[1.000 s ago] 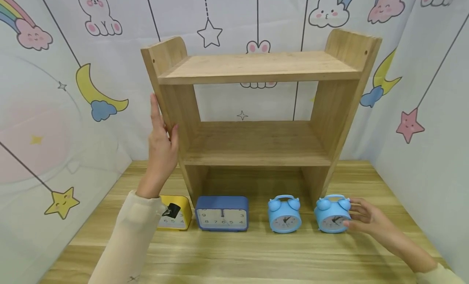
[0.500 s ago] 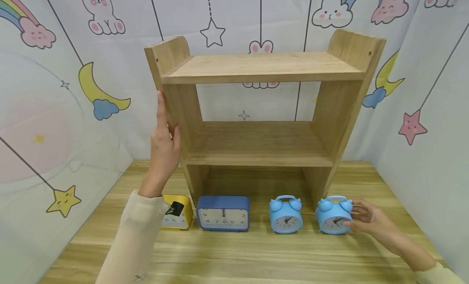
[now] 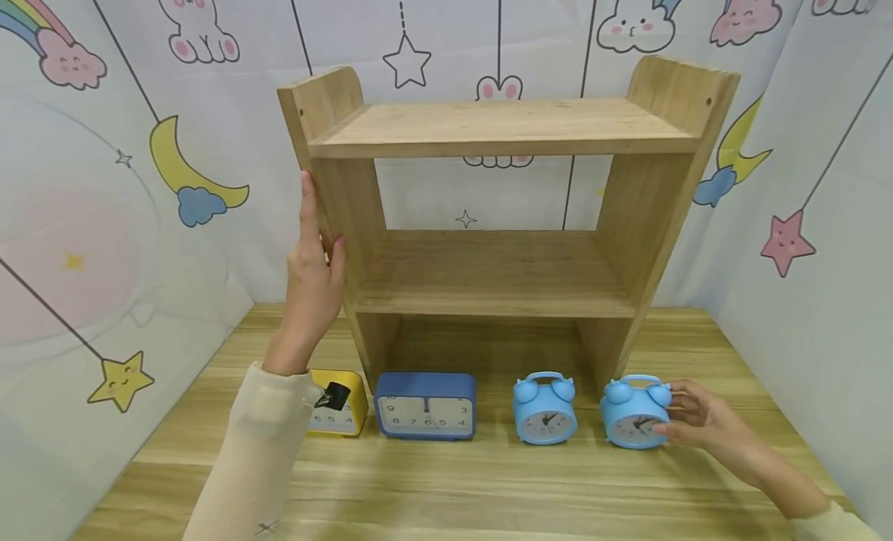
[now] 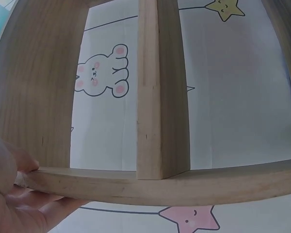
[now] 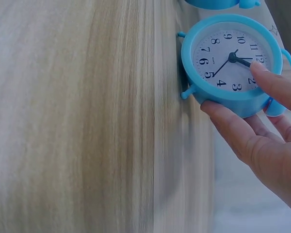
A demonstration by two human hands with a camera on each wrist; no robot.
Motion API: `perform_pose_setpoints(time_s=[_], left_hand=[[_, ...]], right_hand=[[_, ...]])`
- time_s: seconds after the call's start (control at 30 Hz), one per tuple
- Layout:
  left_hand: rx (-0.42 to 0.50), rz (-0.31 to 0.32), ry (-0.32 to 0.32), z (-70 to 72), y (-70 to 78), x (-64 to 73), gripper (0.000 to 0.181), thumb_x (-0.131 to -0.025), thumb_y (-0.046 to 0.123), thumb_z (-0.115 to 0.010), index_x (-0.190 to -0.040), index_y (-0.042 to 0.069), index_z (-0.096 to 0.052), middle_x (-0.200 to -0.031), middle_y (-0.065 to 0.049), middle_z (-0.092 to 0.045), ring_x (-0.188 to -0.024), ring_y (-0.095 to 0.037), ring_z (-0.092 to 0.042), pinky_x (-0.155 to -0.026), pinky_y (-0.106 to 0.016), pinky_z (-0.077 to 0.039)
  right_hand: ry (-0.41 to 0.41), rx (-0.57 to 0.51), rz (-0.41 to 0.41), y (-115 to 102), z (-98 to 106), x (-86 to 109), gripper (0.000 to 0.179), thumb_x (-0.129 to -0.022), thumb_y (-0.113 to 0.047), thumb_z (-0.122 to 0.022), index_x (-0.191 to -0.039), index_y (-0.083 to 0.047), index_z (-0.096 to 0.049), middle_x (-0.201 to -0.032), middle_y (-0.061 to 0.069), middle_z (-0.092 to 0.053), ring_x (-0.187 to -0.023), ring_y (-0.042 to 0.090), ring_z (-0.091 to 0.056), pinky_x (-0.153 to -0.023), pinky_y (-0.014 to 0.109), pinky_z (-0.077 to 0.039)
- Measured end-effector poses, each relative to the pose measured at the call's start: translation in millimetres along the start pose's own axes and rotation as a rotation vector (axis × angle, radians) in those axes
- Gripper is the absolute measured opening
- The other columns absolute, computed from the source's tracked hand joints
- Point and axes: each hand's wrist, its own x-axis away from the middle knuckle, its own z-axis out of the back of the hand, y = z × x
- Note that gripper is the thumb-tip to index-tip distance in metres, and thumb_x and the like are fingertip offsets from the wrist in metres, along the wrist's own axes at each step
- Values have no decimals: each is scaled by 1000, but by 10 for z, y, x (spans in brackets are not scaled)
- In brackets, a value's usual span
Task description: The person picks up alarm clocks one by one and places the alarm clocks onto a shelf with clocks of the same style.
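Observation:
My left hand grips the left side panel of a two-tier wooden shelf, its fingers along the outside and its thumb on the front edge. In the left wrist view the thumb and fingers lie on either side of the panel's edge. Down at the right, my right hand holds a light blue twin-bell alarm clock by its right side. The right wrist view has the thumb over the dial's rim and the other fingers around the case. The clock is upright, in front of the shelf's right foot.
A second light blue alarm clock stands to the left of the held one. Farther left are a dark blue rectangular clock and a yellow clock, partly hidden by the left sleeve. Printed cloth walls enclose the wooden table.
My left index finger has come in against the shelf panel's edge. The held alarm clock has shifted very slightly toward me; the other clocks have stayed put.

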Motion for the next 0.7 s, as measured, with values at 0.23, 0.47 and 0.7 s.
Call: perform_pose_setpoints(time_s=[0.23, 0.47, 0.7], left_hand=[[-2, -4, -3, -1, 2, -4, 82, -98, -10, -50, -161, 15, -3, -166, 7, -9, -124, -43, -52, -90, -57, -53], [12, 10, -10, -5, 3, -11, 82, -99, -10, -50, -161, 15, -3, -165, 9, -9, -124, -42, -52, -89, -57, -54], [19, 24, -18, -4, -4, -7, 82, -99, -9, -50, -161, 15, -3, -165, 8, -12, -119, -44, -55, -85, -57, -55]], right_hand=[[5, -2, -13, 6, -1, -2, 56, -94, -4, -67, -137, 11, -35, -128, 28, -54, -104, 0, -58, -80, 36, -57], [-4, -4, -7, 39, 23, 8, 57, -93, -3, -67, -138, 13, -34, -128, 30, -53, -105, -1, -58, -80, 34, -58], [-47, -17, 15, 58, 58, 30, 62, -94, 0, -65, -140, 21, -30, -128, 37, -50, -106, -2, -58, -83, 28, -57]])
